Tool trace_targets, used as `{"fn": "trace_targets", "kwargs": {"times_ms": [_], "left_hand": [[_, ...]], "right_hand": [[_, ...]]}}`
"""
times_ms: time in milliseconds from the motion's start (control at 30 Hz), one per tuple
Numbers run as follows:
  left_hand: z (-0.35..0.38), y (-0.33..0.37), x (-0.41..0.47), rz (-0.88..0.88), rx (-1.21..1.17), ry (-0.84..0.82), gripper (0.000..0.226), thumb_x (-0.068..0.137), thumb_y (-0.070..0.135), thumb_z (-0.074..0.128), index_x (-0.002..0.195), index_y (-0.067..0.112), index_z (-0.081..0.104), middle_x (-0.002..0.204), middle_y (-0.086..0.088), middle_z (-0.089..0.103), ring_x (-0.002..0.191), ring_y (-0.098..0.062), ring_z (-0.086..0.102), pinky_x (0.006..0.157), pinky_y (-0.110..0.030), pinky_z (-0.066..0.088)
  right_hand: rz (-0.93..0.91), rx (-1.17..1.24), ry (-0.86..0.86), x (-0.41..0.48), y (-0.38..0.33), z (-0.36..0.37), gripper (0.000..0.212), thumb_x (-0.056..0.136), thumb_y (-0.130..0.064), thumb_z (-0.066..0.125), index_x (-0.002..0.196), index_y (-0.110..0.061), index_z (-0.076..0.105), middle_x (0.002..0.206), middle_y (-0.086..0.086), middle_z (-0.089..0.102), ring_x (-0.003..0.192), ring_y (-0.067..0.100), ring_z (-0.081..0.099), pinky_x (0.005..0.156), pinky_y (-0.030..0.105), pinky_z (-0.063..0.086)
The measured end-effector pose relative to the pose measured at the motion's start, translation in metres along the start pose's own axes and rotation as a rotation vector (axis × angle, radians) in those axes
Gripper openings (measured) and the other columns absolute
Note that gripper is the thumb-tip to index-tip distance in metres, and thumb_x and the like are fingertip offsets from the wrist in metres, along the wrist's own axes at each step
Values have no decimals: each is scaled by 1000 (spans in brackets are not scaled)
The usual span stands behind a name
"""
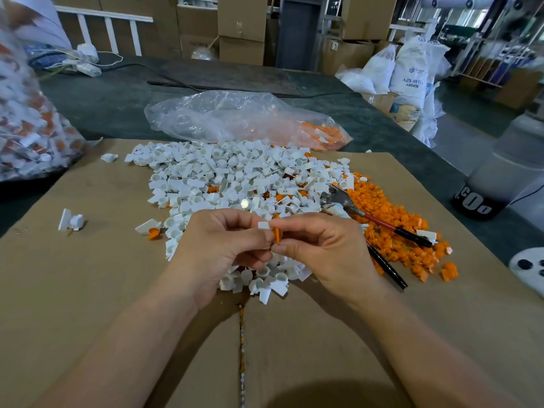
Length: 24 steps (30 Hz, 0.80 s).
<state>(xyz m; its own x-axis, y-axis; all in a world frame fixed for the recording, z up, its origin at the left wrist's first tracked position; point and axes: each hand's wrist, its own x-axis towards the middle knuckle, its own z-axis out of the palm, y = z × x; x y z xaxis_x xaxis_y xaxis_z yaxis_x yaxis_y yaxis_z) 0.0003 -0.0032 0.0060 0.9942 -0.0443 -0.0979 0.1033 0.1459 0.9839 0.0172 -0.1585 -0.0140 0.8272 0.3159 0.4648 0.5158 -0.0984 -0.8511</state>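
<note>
step: apparently fitting orange cap [277, 234] to white plastic piece [264, 225] | left hand [223, 248] grips piece, right hand [323, 248] pinches cap | next — align squarely, press home

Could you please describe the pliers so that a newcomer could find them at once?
Start at the big brown cardboard sheet, then look to the heap of orange caps on its right side, just beyond the right hand. The pliers lie across that heap, metal head toward the white pieces; they are the only tool there, with red shafts and black grips.
</note>
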Motion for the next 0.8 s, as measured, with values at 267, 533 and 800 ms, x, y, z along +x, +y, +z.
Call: {"fn": "trace_targets", "kwargs": {"times_ms": [267,533,800], "left_hand": [[0,-1,1,-13,15,-3,15,70,-8,67,61,4,66,54,-11,64,41,-15,59,40,-18,47],[0,-2,2,-16,-2,-22,9,61,-3,71,58,5,67,55,-12,64,42,-15,59,40,-18,47],[-3,-4,4,-5,-46,-10,26,45,13,71,66,1,64,53,-9,62,45,-15,60,42,-19,49]], "right_hand": [[-48,-98,0,1,2,0,36,71,-15,69,103,-30,64,83,-23,68,81,4,67,74,19,54],[-72,-144,-19,0,0,-3,44,71,-11,70,107,-34,59,80,-24,67,80,3,67,73,19,54],[281,-436,310,6,-18,-62,18,72,-41,68,89,-38,66,82,-26,64,78,-10,61,69,7,46]]}}
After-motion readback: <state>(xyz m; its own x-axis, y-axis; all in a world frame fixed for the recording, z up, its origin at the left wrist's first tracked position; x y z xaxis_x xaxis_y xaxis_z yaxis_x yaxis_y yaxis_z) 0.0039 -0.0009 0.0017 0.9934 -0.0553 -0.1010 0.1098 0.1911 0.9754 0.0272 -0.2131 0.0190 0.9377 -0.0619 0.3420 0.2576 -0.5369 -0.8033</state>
